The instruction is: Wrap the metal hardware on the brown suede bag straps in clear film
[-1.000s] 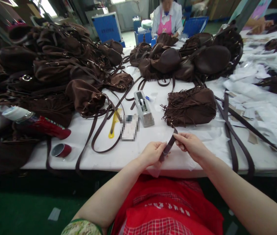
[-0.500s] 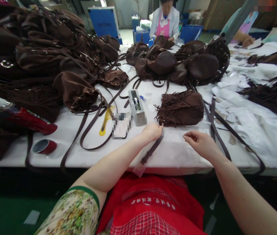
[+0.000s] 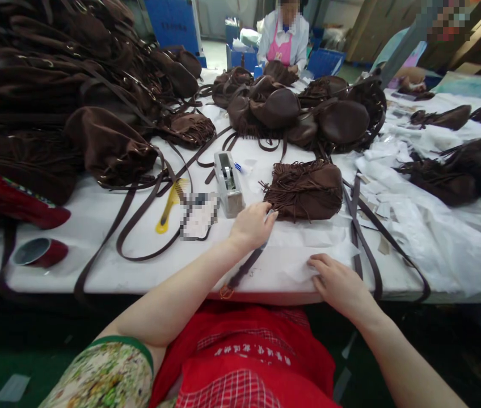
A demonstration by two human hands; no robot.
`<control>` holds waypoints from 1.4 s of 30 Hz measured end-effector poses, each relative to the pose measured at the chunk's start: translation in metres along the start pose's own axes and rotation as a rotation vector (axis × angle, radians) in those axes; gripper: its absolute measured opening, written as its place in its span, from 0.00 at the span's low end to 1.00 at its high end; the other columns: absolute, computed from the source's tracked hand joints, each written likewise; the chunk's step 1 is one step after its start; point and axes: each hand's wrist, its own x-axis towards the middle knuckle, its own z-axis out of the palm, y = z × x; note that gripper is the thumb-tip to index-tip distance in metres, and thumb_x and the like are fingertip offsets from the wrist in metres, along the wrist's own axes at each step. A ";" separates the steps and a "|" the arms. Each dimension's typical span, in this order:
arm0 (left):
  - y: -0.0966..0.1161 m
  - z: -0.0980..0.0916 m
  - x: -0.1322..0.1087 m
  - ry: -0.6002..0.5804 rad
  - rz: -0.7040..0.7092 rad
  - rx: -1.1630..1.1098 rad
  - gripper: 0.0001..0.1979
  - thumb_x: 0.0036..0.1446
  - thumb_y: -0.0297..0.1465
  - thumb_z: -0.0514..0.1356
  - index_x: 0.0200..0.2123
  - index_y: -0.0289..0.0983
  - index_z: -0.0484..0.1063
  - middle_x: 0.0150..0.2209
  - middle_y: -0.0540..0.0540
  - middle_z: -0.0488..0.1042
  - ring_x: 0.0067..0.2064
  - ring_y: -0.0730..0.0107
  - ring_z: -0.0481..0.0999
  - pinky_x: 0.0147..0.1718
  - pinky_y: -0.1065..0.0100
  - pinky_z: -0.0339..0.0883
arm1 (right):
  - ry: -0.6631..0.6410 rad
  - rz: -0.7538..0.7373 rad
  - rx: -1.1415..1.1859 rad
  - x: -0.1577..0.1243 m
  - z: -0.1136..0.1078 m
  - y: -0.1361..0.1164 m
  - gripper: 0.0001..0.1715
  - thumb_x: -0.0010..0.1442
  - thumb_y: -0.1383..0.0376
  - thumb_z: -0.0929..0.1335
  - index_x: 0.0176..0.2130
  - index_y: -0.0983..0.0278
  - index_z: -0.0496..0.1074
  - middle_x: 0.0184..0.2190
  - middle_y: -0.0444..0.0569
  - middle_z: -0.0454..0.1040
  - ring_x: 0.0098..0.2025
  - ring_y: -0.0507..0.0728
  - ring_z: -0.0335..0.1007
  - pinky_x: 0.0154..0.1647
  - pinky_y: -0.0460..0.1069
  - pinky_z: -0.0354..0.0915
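My left hand (image 3: 254, 225) is closed on the upper end of a dark brown strap (image 3: 247, 266). The strap slants down to the table's front edge, where its end shows an orange-brown tip. Just beyond that hand lies a brown fringed bag (image 3: 304, 191) on its side. My right hand (image 3: 336, 286) rests low over the table with its fingers bent and apart. Its fingertips touch or hover at a thin whitish translucent sheet (image 3: 298, 269); contact is hard to make out. Left of the bag stands a grey tape dispenser (image 3: 230, 187).
A yellow comb (image 3: 168, 212), a phone (image 3: 199, 217) and a red cup (image 3: 42, 252) lie to the left, among loops of strap. Brown bags (image 3: 108, 141) pile high at left and across the back. White wrapping (image 3: 448, 243) covers the right side. A co-worker (image 3: 285, 39) sits opposite.
My right hand has come down and nearer the table edge, its fingers spreading. My left hand stays at the strap, its fingers turned a little. The view has shifted right.
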 end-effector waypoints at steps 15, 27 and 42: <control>-0.061 -0.028 -0.112 0.101 -0.043 -0.241 0.14 0.62 0.36 0.51 0.43 0.37 0.72 0.42 0.44 0.78 0.41 0.66 0.77 0.44 0.65 0.71 | 0.266 0.219 -0.241 0.014 -0.006 0.056 0.20 0.57 0.74 0.61 0.43 0.62 0.76 0.45 0.53 0.76 0.42 0.62 0.73 0.40 0.54 0.69; -0.082 -0.021 -0.124 0.107 -0.105 -0.247 0.15 0.62 0.37 0.50 0.43 0.37 0.73 0.40 0.43 0.78 0.39 0.66 0.77 0.43 0.65 0.71 | 0.246 0.357 -0.282 0.050 -0.028 0.126 0.28 0.53 0.76 0.60 0.50 0.62 0.74 0.55 0.56 0.69 0.47 0.63 0.73 0.45 0.56 0.70; -0.054 -0.036 -0.143 -0.145 -0.114 -0.113 0.16 0.55 0.36 0.60 0.47 0.36 0.71 0.44 0.42 0.72 0.45 0.61 0.73 0.47 0.63 0.66 | -0.075 -0.367 0.203 0.064 -0.030 -0.105 0.33 0.59 0.67 0.64 0.62 0.59 0.57 0.61 0.52 0.62 0.46 0.57 0.72 0.50 0.53 0.67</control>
